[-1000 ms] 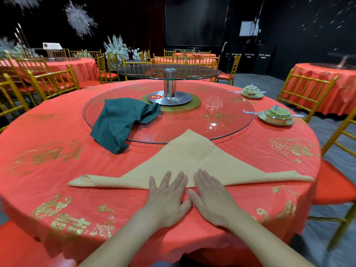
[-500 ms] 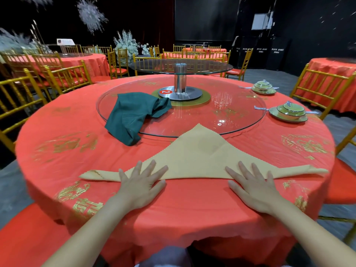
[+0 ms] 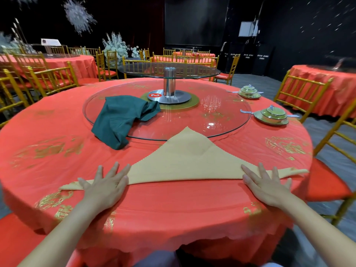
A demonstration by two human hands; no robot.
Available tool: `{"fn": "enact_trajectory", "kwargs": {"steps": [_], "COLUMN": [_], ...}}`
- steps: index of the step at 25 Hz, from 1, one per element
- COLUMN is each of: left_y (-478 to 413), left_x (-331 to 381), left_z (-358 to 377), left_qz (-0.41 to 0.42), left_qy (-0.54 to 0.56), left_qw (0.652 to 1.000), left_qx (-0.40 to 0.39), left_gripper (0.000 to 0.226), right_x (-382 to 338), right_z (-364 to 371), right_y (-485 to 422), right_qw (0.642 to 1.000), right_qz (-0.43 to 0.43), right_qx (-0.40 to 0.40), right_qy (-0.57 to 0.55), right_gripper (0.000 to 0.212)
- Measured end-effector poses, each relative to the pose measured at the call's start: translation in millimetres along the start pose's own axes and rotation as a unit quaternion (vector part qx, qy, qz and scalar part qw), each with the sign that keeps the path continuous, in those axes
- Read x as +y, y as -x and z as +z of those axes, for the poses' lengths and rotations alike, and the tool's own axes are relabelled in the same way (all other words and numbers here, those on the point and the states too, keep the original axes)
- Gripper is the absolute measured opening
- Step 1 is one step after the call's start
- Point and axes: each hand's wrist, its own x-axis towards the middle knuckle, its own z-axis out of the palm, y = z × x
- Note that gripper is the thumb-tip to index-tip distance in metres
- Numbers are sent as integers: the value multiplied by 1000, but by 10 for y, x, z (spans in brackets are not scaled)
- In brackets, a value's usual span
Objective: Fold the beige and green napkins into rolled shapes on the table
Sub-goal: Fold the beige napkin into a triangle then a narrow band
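Head view, one item per entry. Table (image 3: 173, 207): round, covered in a red cloth with gold printed motifs. Beige napkin (image 3: 188, 160): lies flat on the near half of the table as a wide triangle, its long straight edge toward the person, its zigzag-cut point aimed away and overlapping the rim of the glass turntable (image 3: 217, 114). Left hand (image 3: 105, 186): palm down, fingers straight and spread, pressing the left part of the napkin near its long edge; the napkin's left tip shows just beyond the hand. Right hand (image 3: 267, 186): likewise flat and relaxed, fingers spread, resting across the long edge on the right part, with the right tip running on past the fingers toward the table edge. Neither hand grasps anything (both simply lie on the cloth), and the wide middle stretch of the napkin sits bare between them. Green napkin (image 3: 121, 120): loosely crumpled, well apart from both hands, half on the left near part of the turntable and half spilling over its rim onto the red cloth. Metal stand (image 3: 169, 87): upright at the turntable's centre, carrying a smaller glass disc, with a red number tag on its base. Covered dishes: one (image 3: 271, 115) at the right rim of the turntable, another (image 3: 249, 91) farther back. Gold chairs (image 3: 52, 79): ranged around this and neighbouring red tables.
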Motion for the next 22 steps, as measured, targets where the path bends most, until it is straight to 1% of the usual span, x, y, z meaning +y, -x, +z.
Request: {"fn": "enact_trajectory", "kwargs": {"steps": [3, 8, 13, 22], "left_y": [-45, -49, -28, -2], "left_x": [-127, -167, -226, -160], "left_z": [-18, -24, -69, -116], "left_qz": [-23, -35, -67, -53], "left_qy": [8, 3, 10, 7], "left_qw": [1000, 999, 998, 998], "left_qx": [-4, -11, -8, -15], "left_gripper": [46, 48, 52, 54], "right_x": [125, 217, 221, 263], "right_z": [-35, -63, -24, -27], "right_y": [-10, -21, -48, -75], "right_qw": [1000, 998, 998, 997], "right_qz": [23, 47, 67, 73], "right_qx": [-5, -9, -3, 6], "right_qy": [-10, -30, -17, -5], "right_gripper": [57, 63, 65, 76]}}
